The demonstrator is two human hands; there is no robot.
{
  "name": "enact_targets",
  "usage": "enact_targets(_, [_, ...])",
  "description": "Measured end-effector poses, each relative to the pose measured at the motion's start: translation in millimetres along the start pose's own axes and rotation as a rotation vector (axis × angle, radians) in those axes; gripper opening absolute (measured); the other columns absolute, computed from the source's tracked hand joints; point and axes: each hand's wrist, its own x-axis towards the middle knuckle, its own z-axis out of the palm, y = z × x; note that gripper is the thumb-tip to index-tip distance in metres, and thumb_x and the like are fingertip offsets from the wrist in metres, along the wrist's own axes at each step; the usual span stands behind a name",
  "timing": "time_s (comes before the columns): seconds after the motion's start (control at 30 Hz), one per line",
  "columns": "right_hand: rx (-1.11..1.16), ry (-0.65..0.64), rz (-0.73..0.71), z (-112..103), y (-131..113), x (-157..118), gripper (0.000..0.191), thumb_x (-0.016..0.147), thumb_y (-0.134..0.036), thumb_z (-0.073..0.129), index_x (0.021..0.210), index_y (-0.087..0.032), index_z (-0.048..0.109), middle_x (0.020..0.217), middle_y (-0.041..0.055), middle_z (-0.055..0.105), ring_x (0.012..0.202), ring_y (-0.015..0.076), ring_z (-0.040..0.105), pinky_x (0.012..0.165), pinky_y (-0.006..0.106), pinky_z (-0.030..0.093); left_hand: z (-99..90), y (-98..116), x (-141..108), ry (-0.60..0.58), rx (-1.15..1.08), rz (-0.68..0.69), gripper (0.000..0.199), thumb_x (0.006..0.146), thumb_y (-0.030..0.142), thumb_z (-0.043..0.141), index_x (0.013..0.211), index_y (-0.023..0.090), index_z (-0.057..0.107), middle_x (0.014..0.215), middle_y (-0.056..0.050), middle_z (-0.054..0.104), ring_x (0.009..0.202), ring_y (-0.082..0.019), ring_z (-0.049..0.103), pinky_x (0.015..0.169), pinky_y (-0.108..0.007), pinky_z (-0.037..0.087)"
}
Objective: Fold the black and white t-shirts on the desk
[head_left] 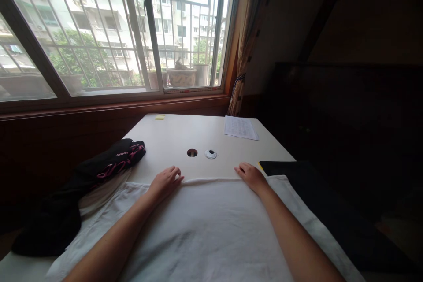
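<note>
A large white cloth (211, 224) is spread over the near part of the table, with shallow wrinkles and soft shadows across it. At the left of its far edge is my left hand (167, 180), its fingers curled closed on the hem. My right hand (253, 176) is at the same edge farther right, fingers bent inward and closed at the fabric. Between both hands the hem runs almost straight. Some fingertips are hidden, and whether the cloth is a garment I cannot tell.
A dark garment with pink lettering (122, 156) lies at the left edge, and a dark cloth (291, 172) at the right. Farther back are printed sheets (241, 128), a yellow note (160, 117), a cable hole (192, 153) and its white cover (210, 153). Beyond stands a barred window (178, 44).
</note>
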Motion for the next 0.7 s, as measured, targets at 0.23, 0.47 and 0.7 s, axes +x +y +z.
enact_targets(0.23, [0.020, 0.011, -0.004, 4, 4, 0, 0.033, 0.096, -0.044, 0.046, 0.070, -0.024, 0.049, 0.076, 0.0023, 0.061, 0.070, 0.0171, 0.056, 0.063, 0.028, 0.033, -28.0, -69, -35, 0.058, 0.010, -0.054, 0.027, 0.101, 0.039, 0.040, 0.098, 0.023, 0.062, 0.097, -0.005, 0.065, 0.076, -0.018, 0.062, 0.073, -0.030, 0.046])
enact_targets(0.47, [0.044, 0.036, 0.003, 4, 5, 0, 0.034, 0.096, -0.044, 0.046, 0.069, -0.024, 0.048, 0.075, 0.0024, 0.062, 0.070, 0.0173, 0.056, 0.063, 0.028, 0.032, -64.2, -122, -86, 0.077, -0.013, 0.015, 0.031, 0.095, 0.051, 0.053, 0.105, 0.025, 0.068, 0.103, -0.006, 0.066, 0.097, -0.023, 0.059, 0.088, -0.034, 0.049])
enact_targets(0.7, [0.052, 0.045, 0.024, 5, 6, -1, 0.034, 0.094, -0.046, 0.047, 0.068, -0.024, 0.051, 0.074, 0.0029, 0.063, 0.068, 0.0175, 0.056, 0.061, 0.028, 0.031, -93.6, -135, -122, -0.028, -0.165, -0.082, 0.038, 0.091, 0.050, 0.055, 0.117, 0.025, 0.068, 0.110, -0.007, 0.066, 0.098, -0.022, 0.063, 0.091, -0.032, 0.051])
